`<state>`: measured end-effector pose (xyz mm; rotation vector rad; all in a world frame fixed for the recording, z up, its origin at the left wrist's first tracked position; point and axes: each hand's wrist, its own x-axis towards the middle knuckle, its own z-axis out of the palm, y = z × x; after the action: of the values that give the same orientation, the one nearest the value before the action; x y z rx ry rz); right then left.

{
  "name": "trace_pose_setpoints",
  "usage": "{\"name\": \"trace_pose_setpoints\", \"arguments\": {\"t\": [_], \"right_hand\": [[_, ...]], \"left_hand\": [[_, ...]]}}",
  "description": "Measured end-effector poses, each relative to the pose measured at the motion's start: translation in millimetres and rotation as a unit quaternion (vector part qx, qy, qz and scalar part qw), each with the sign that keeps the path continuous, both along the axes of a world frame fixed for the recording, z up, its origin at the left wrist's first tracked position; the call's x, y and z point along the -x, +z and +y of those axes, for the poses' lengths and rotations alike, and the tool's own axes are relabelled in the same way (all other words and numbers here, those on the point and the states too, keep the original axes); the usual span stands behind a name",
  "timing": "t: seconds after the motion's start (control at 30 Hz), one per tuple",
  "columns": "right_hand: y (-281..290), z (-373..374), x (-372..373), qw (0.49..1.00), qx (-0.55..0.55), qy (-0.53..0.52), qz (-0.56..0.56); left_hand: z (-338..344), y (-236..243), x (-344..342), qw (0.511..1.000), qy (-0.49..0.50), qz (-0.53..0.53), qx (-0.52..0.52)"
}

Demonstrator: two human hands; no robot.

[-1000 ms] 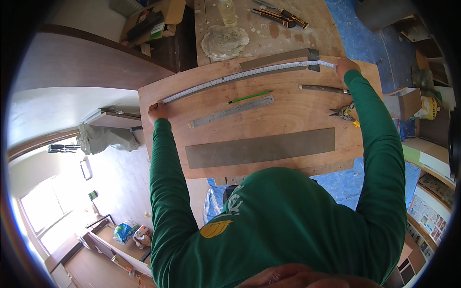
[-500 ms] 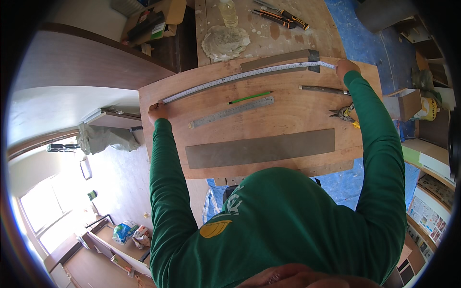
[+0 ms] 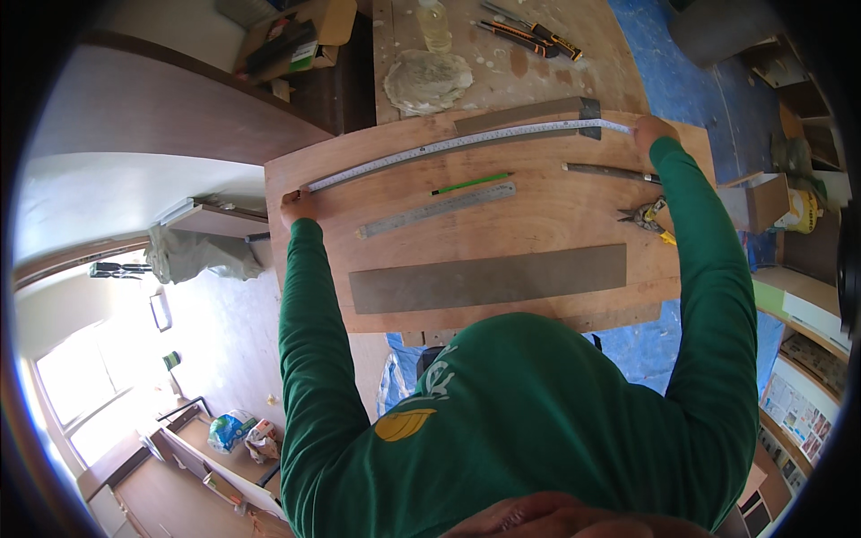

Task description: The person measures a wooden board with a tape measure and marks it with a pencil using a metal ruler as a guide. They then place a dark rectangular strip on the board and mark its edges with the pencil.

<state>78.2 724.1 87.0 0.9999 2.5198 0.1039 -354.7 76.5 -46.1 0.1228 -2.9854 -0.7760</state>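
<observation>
A white measuring tape (image 3: 448,143) is stretched across the far part of a wooden board (image 3: 538,220), along a narrow grey strip (image 3: 395,165). My left hand (image 3: 296,207) is closed at the tape's left end, at the board's left edge. My right hand (image 3: 656,132) is closed round the other end near the far right corner, where the tape rises past a dark piece (image 3: 589,118). Any tape case in that hand is hidden. Between my arms lie a green pencil (image 3: 472,183), a metal ruler (image 3: 437,210) and a wide grey strip (image 3: 489,278).
Snips (image 3: 644,215) and a dark-handled tool (image 3: 610,171) lie near my right forearm. Beyond the board, a worn tabletop holds a bottle (image 3: 434,25), a crumpled cloth-like pad (image 3: 429,82) and cutters (image 3: 529,38). A dark wooden panel (image 3: 179,99) stands at the left.
My view has shifted slightly, so the board appears a little lower and further right. Both hands and the tape keep their places on the board.
</observation>
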Motion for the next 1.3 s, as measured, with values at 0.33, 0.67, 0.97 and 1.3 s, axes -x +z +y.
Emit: {"name": "trace_pose_setpoints", "arguments": {"t": [0.33,0.67,0.97,1.3], "right_hand": [[58.2,-1.9,-87.0,0.97,0.131,0.127,0.162],[75.2,-125.4,-145.5,0.916,0.39,0.018,0.092],[47.9,-248.6,-136.5,0.829,0.536,0.113,0.117],[19.6,-343.4,-119.9,0.777,0.579,0.056,0.242]], "left_hand": [[-47.0,11.6,4.3,0.872,0.059,-0.222,-0.433],[-129.1,67.5,-51.2,0.835,0.104,-0.251,-0.478],[18.9,104.4,-250.0,0.784,-0.102,-0.406,-0.459],[114.5,134.2,-393.3,0.781,-0.447,-0.396,-0.183]]}}
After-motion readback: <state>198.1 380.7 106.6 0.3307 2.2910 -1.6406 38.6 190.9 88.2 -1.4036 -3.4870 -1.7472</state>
